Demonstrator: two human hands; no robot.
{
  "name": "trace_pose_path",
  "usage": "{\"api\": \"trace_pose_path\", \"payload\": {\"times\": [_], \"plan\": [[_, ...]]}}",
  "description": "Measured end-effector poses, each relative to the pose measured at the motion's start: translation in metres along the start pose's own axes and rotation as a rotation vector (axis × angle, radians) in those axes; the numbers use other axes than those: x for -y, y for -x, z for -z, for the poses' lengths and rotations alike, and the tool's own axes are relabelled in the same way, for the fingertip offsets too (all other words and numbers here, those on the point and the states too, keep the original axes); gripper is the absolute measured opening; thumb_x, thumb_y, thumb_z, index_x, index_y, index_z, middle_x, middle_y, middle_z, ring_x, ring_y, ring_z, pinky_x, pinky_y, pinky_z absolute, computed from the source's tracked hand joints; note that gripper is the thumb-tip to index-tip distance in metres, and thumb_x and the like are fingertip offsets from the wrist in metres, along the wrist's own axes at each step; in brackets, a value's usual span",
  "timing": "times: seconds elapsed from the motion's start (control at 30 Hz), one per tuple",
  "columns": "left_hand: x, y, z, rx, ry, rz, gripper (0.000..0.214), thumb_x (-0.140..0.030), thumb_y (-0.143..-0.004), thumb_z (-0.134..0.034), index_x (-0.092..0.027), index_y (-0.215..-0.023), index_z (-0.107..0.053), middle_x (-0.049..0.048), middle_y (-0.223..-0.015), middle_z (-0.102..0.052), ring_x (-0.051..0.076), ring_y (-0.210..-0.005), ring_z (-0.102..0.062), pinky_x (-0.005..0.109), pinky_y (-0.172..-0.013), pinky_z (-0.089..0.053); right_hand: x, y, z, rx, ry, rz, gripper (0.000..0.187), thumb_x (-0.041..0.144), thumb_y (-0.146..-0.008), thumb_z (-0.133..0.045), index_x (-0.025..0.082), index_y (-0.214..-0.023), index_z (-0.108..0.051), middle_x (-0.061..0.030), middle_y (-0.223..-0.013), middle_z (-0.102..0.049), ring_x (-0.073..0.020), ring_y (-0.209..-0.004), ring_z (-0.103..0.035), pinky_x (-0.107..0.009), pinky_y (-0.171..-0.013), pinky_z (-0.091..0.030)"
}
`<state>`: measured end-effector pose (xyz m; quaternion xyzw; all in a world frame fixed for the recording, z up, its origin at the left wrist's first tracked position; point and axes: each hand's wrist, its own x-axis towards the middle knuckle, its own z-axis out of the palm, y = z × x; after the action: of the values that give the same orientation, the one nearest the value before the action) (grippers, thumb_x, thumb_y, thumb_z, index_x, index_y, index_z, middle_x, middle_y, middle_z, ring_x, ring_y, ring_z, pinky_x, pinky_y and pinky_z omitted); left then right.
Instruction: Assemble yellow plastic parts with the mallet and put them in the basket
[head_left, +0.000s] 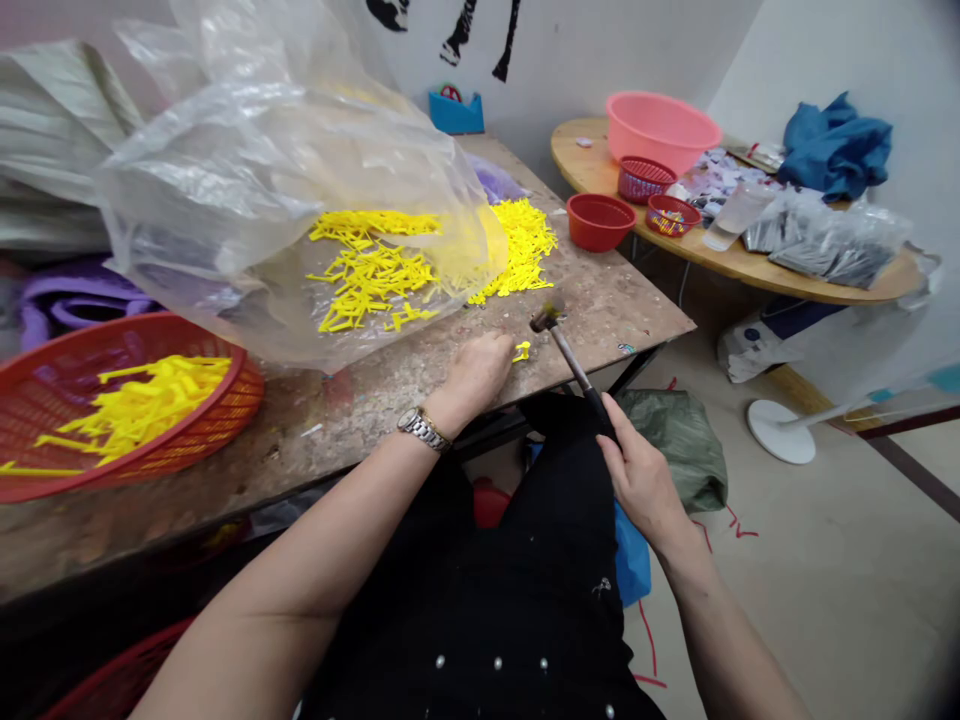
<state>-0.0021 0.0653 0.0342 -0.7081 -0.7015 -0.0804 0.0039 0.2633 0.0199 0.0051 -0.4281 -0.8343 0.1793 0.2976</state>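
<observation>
Currently, the left hand [480,372] rests low over the worn, speckled brown tabletop [645,300], fingers curled together. One small, thin, bright yellow plastic piece [523,351] lies just right of those fingers; fingertips hidden, so cannot tell whether they clamp it or only touch it.

Right hand [637,465]: fingers closed around the black grip of a metal-headed hammer [577,365]. Its head is beyond the right fingers and just past the single piece; contact with the tabletop not determinable.

Progress: one piece is singled out at the left fingers. Beyond them sits a loose yellow heap [525,245], with more showing at a large, crumpled clear plastic bag [247,170]. Well to their left, a red slotted plastic basket [251,390] holds another yellow batch [161,400]. Finished and unworked lots cannot be told apart; judging by the quantities, the work is mid-run, with many pieces probably left.
</observation>
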Motion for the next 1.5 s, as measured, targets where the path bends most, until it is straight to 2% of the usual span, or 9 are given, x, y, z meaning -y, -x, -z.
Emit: {"api": "trace_pose_path", "payload": {"times": [0.17, 0.37, 0.57, 0.73, 0.93, 1.1, 1.27, 1.43, 1.5], "plan": [[0.002, -0.001, -0.003, -0.001, -0.013, -0.003, 0.028, -0.015, -0.1, -0.04, -0.009, -0.1, -0.067, 0.0163, -0.102, -0.069, 0.026, -0.095, -0.066, 0.033, -0.082, -0.048, 0.007, 0.005, 0.001, -0.194, -0.001, 0.129, 0.06, 0.024, -0.102, -0.045, 0.027, -0.16, -0.027, -0.0054, -0.149, -0.056, -0.0226, -0.132, -0.059, -0.038, -0.107, -0.055], [0.005, -0.002, -0.012, -0.078, -0.005, -0.032, 0.028, -0.018, -0.101, -0.04, -0.01, -0.098, -0.066, 0.0154, -0.1, -0.069, 0.025, -0.092, -0.066, 0.032, -0.081, -0.048, 0.002, 0.002, -0.005, 0.018, 0.053, 0.011, 0.054, 0.026, -0.103, -0.042, 0.022, -0.156, -0.037, -0.01, -0.138, -0.065, -0.0273, -0.119, -0.068, -0.041, -0.096, -0.06], [0.004, 0.0, -0.012, -0.063, 0.008, -0.03, 0.027, -0.015, -0.099, -0.039, -0.009, -0.097, -0.066, 0.0155, -0.099, -0.068, 0.024, -0.091, -0.065, 0.032, -0.082, -0.048, 0.006, 0.005, -0.001, -0.168, 0.014, 0.099, 0.059, 0.024, -0.103, -0.042, 0.024, -0.16, -0.027, -0.0086, -0.148, -0.057, -0.0246, -0.128, -0.062, -0.039, -0.103, -0.056], [0.002, 0.0, -0.008, -0.047, 0.014, -0.011, 0.028, -0.014, -0.1, -0.039, -0.01, -0.099, -0.066, 0.0154, -0.1, -0.069, 0.024, -0.092, -0.065, 0.032, -0.082, -0.048, -0.001, 0.004, -0.009, 0.002, 0.063, 0.011, 0.054, 0.026, -0.103, -0.041, 0.019, -0.157, -0.035, -0.0124, -0.14, -0.063, -0.0279, -0.121, -0.067, -0.042, -0.098, -0.059], [-0.001, 0.001, -0.006, -0.018, 0.014, 0.01, 0.028, -0.014, -0.099, -0.039, -0.009, -0.1, -0.066, 0.0162, -0.101, -0.068, 0.025, -0.093, -0.065, 0.032, -0.082, -0.049, 0.004, 0.006, -0.006, -0.143, 0.036, 0.078, 0.057, 0.026, -0.104, -0.04, 0.022, -0.159, -0.029, -0.0107, -0.145, -0.059, -0.0245, -0.124, -0.065, -0.038, -0.101, -0.057], [-0.001, 0.002, -0.008, -0.049, 0.024, -0.001, 0.03, -0.016, -0.101, -0.036, -0.009, -0.102, -0.066, 0.0158, -0.102, -0.069, 0.024, -0.093, -0.066, 0.032, -0.083, -0.049, 0.001, 0.007, -0.013, 0.015, 0.077, 0.009, 0.053, 0.027, -0.104, -0.04, 0.018, -0.156, -0.038, -0.0129, -0.132, -0.068, -0.0266, -0.112, -0.071, -0.04, -0.093, -0.06], [-0.002, 0.004, -0.008, -0.035, 0.009, 0.003, 0.031, -0.017, -0.101, -0.037, -0.009, -0.098, -0.067, 0.0162, -0.098, -0.069, 0.025, -0.09, -0.066, 0.033, -0.082, -0.049, 0.004, 0.009, -0.011, -0.09, 0.041, 0.034, 0.055, 0.027, -0.104, -0.038, 0.02, -0.158, -0.033, -0.0125, -0.136, -0.065, -0.0244, -0.112, -0.07, -0.037, -0.094, -0.059], [-0.001, 0.002, -0.011, -0.085, 0.053, -0.017, 0.029, -0.016, -0.1, -0.038, -0.009, -0.106, -0.065, 0.0156, -0.103, -0.07, 0.024, -0.093, -0.066, 0.032, -0.083, -0.049, 0.002, 0.009, -0.015, 0.063, 0.021, -0.031, 0.054, 0.029, -0.102, -0.039, 0.023, -0.156, -0.039, -0.0105, -0.132, -0.068, -0.0266, -0.115, -0.069, -0.04, -0.096, -0.058], [0.0, 0.003, -0.011, -0.088, 0.057, -0.01, 0.029, -0.016, -0.1, -0.038, -0.01, -0.104, -0.066, 0.0156, -0.102, -0.07, 0.024, -0.092, -0.067, 0.032, -0.082, -0.049, 0.0, 0.006, -0.013, 0.06, -0.047, -0.072, 0.055, 0.031, -0.102, -0.04, 0.023, -0.156, -0.038, -0.0103, -0.133, -0.067, -0.0262, -0.114, -0.069, -0.04, -0.096, -0.057]]}}
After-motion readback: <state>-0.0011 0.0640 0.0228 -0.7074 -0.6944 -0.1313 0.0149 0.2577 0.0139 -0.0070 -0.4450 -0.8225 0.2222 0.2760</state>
